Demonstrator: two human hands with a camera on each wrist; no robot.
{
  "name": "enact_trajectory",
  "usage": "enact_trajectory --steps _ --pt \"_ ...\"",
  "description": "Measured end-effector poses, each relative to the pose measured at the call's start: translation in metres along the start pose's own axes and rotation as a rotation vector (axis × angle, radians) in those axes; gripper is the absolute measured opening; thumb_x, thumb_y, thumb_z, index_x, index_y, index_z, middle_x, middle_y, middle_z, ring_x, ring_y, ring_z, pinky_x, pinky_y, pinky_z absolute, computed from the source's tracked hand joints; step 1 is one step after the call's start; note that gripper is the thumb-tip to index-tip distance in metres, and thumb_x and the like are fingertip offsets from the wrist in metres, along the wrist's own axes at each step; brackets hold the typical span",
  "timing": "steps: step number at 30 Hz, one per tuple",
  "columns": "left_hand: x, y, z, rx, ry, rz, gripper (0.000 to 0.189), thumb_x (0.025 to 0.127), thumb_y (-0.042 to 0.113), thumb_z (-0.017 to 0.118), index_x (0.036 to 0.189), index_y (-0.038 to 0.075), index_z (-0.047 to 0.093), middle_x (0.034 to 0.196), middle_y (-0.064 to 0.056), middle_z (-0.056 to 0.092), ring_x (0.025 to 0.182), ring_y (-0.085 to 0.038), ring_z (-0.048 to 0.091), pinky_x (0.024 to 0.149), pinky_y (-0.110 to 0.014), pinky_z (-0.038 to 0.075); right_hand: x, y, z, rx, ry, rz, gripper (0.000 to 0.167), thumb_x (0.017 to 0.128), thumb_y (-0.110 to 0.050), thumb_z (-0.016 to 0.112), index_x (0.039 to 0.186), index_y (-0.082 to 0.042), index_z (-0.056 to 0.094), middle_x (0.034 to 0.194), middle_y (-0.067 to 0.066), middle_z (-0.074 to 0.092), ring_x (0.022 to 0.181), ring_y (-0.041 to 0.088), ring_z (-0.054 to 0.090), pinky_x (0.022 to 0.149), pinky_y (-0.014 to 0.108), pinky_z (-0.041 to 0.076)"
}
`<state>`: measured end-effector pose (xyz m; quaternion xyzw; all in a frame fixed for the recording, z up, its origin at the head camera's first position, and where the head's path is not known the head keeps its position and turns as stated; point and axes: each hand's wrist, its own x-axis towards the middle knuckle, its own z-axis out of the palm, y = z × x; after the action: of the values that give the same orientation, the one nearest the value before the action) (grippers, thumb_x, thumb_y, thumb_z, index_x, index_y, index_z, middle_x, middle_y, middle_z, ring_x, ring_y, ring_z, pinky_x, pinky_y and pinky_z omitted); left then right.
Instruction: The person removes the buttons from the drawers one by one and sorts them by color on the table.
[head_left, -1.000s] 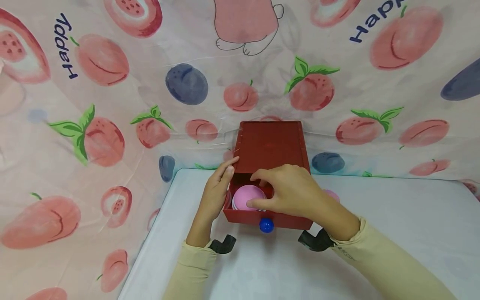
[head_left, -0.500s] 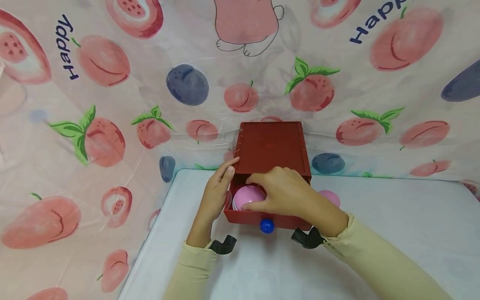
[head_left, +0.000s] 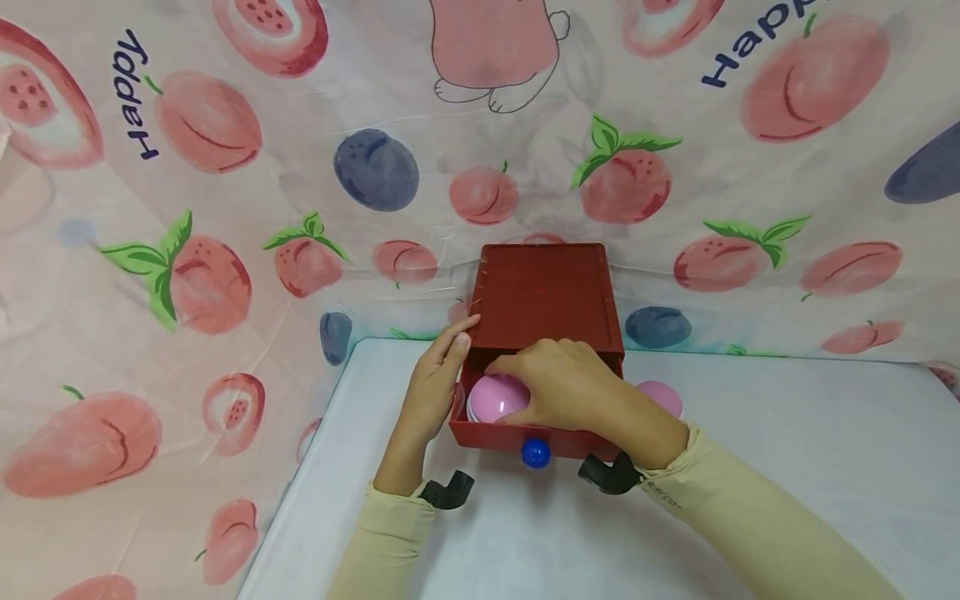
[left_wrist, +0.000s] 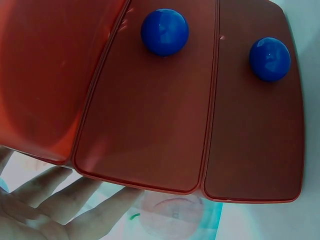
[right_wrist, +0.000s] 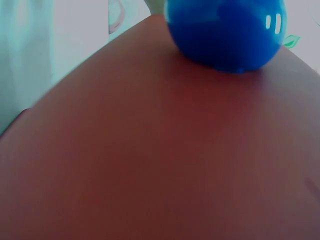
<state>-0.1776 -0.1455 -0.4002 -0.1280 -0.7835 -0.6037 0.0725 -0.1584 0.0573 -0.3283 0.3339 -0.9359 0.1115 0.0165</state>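
A red-brown drawer unit (head_left: pixel 546 296) stands on the table with its top drawer (head_left: pixel 487 435) pulled out. Inside that drawer sits a round pink thing (head_left: pixel 497 398) with a whitish lower rim; its exact kind is unclear. My right hand (head_left: pixel 566 385) reaches in from the right, thumb and index finger curled round the pink thing; the other fingers are hidden. Along the unit's left side rests my left hand (head_left: pixel 433 387), fingers straight, also visible in the left wrist view as fingers (left_wrist: pixel 102 212) against the side. The right wrist view holds only a drawer front and its blue knob (right_wrist: pixel 227 32).
Lower drawers with blue round knobs (left_wrist: pixel 165 32) are closed under the pulled-out one. A second pink round thing (head_left: pixel 662 398) lies on the white table (head_left: pixel 787 467), partly behind the right wrist. Fruit-printed cloth (head_left: pixel 525 167) hangs close behind the unit.
My right hand has shifted slightly left and its thumb and index finger have closed in round the pink thing. The left hand has stayed in place.
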Motion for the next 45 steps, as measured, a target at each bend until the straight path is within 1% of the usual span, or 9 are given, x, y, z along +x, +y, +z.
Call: enact_trajectory --steps 9,14,19,23,27,32,35,40,45 --pt "-0.001 0.002 0.0 -0.023 -0.01 -0.02 0.038 0.108 0.047 0.045 0.143 0.037 0.057 0.15 0.004 0.053 0.139 -0.021 0.051 0.115 -0.051 0.043 0.0 0.001 -0.002 -0.055 0.022 -0.001 0.059 0.07 -0.056 0.089 0.12 -0.028 0.074 0.093 -0.004 0.076 0.078 0.016 0.068 0.064 0.034 0.058" --pt "-0.002 0.002 0.0 -0.037 -0.013 -0.032 0.038 0.108 0.047 0.046 0.143 0.037 0.057 0.149 0.002 0.054 0.137 -0.023 0.053 0.111 -0.052 0.047 -0.004 0.0 -0.008 -0.084 0.039 -0.001 0.059 0.069 -0.057 0.089 0.119 -0.029 0.075 0.09 -0.005 0.076 0.076 0.016 0.067 0.062 0.033 0.056" --pt "-0.003 0.003 0.0 -0.035 -0.011 -0.051 0.038 0.107 0.048 0.046 0.143 0.039 0.057 0.149 0.002 0.054 0.134 -0.024 0.055 0.099 -0.053 0.055 -0.008 0.001 -0.019 -0.086 0.054 0.001 0.055 0.069 -0.056 0.088 0.115 -0.029 0.075 0.082 -0.007 0.073 0.07 0.014 0.063 0.056 0.03 0.05" --pt "-0.003 0.003 0.0 -0.07 -0.018 -0.071 0.039 0.107 0.048 0.046 0.143 0.038 0.056 0.148 -0.001 0.055 0.13 -0.027 0.058 0.087 -0.051 0.061 -0.013 0.001 -0.028 -0.063 0.042 0.022 0.057 0.068 -0.056 0.087 0.116 -0.028 0.075 0.084 -0.007 0.073 0.073 0.014 0.062 0.058 0.031 0.05" --pt "-0.002 0.002 0.0 -0.083 -0.023 -0.075 0.039 0.107 0.047 0.046 0.144 0.038 0.055 0.148 -0.002 0.055 0.13 -0.028 0.059 0.086 -0.049 0.062 -0.018 -0.001 -0.038 -0.036 0.046 0.045 0.06 0.068 -0.056 0.088 0.119 -0.028 0.075 0.088 -0.005 0.075 0.077 0.015 0.065 0.062 0.033 0.054" --pt "-0.002 0.002 0.0 -0.087 -0.024 -0.074 0.039 0.108 0.046 0.046 0.145 0.036 0.055 0.148 -0.004 0.055 0.131 -0.029 0.058 0.086 -0.051 0.061 -0.027 -0.001 -0.052 -0.042 0.102 0.049 0.061 0.066 -0.054 0.09 0.119 -0.027 0.075 0.086 -0.004 0.075 0.078 0.016 0.067 0.065 0.035 0.058" --pt "-0.002 0.002 0.001 -0.086 -0.023 -0.072 0.039 0.108 0.045 0.046 0.145 0.036 0.055 0.148 -0.004 0.055 0.132 -0.029 0.058 0.087 -0.052 0.061 -0.035 0.003 -0.059 -0.039 0.147 0.043 0.06 0.065 -0.053 0.092 0.116 -0.027 0.075 0.083 -0.004 0.074 0.076 0.016 0.067 0.064 0.035 0.058" --pt "-0.002 0.003 0.001 -0.081 -0.024 -0.068 0.039 0.108 0.046 0.046 0.145 0.037 0.055 0.148 -0.003 0.055 0.131 -0.028 0.058 0.087 -0.052 0.061 -0.05 0.016 -0.072 -0.048 0.224 0.044 0.058 0.065 -0.05 0.092 0.115 -0.026 0.075 0.081 -0.006 0.073 0.072 0.017 0.064 0.061 0.034 0.055" --pt "-0.003 0.004 0.001 -0.081 -0.029 -0.066 0.039 0.108 0.046 0.046 0.145 0.038 0.054 0.149 -0.002 0.054 0.132 -0.028 0.057 0.086 -0.051 0.061 -0.067 0.035 -0.085 -0.098 0.301 0.041 0.057 0.064 -0.05 0.094 0.11 -0.022 0.076 0.076 -0.007 0.071 0.063 0.012 0.058 0.06 0.031 0.051"
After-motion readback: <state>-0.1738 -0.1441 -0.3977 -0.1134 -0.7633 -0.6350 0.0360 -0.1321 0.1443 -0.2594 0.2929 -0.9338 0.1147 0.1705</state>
